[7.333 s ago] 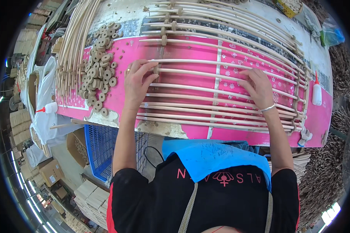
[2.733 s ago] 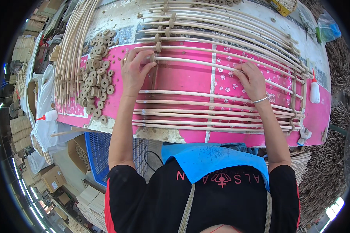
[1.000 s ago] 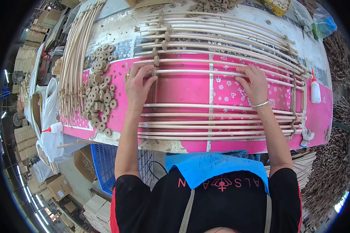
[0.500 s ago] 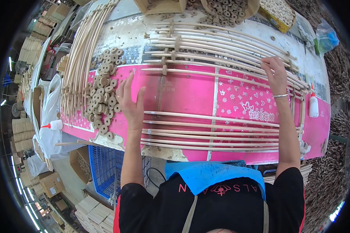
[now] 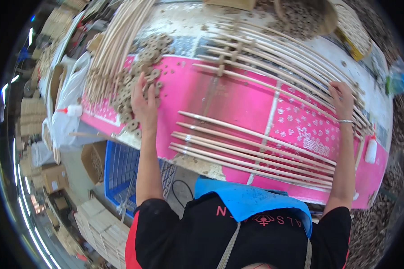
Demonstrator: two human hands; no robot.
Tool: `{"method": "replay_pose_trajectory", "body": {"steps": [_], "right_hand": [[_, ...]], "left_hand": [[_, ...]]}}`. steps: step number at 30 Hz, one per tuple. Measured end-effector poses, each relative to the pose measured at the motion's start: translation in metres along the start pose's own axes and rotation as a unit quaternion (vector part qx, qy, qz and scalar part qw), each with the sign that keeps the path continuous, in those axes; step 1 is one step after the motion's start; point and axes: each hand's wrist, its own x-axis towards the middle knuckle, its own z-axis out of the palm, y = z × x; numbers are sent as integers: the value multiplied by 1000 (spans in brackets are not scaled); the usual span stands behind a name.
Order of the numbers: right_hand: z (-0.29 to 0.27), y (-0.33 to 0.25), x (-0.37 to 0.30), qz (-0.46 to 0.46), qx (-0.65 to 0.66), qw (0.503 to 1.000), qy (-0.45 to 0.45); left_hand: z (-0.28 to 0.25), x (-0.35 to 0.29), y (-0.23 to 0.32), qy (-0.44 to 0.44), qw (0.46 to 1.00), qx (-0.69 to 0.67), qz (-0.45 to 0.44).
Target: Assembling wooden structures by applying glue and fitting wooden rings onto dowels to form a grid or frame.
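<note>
My left hand [image 5: 144, 106] is at the right side of a heap of flat wooden rings [image 5: 129, 85], its fingers apart and their tips over the rings. I cannot see any ring held in it. My right hand [image 5: 342, 99] is curled closed beside the right part of several long, thin wooden rods [image 5: 278, 67]. Whatever its fingertips hold, if anything, is hidden. Wooden rings sit on these rods near their left ends. A second row of bare wooden rods [image 5: 256, 154] lies nearer to me on the pink table covering [image 5: 175, 89].
A bundle of rods [image 5: 114, 49] lies at the far left, behind the ring heap. A white glue bottle [image 5: 371, 150] stands at the right; another glue bottle [image 5: 72, 110] lies at the left. A yellow box [image 5: 354, 36] of pale pieces is far right. A blue crate [image 5: 116, 168] stands below the table edge.
My left hand has moved from the bare pink surface onto the edge of the ring heap. My right hand stays curled near the rods' right part. The whole view has tilted.
</note>
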Motion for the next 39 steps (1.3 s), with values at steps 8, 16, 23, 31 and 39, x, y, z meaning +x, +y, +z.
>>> {"method": "replay_pose_trajectory", "body": {"steps": [8,16,23,31,39], "right_hand": [[-6,-13,-3,-25,-22,999,6],[-7,-131,-85,-9,94,984,-149],[17,-172,-130,19,78,979,-190],[24,-169,-137,24,89,985,-147],[26,-170,-140,63,152,979,-117]], "left_hand": [[-7,35,-21,-102,981,154,66],[-8,48,-35,-138,916,363,101],[-1,36,-13,-57,961,259,79],[14,-26,23,-78,989,-101,-68],[15,-49,28,-76,990,-95,-77]]}}
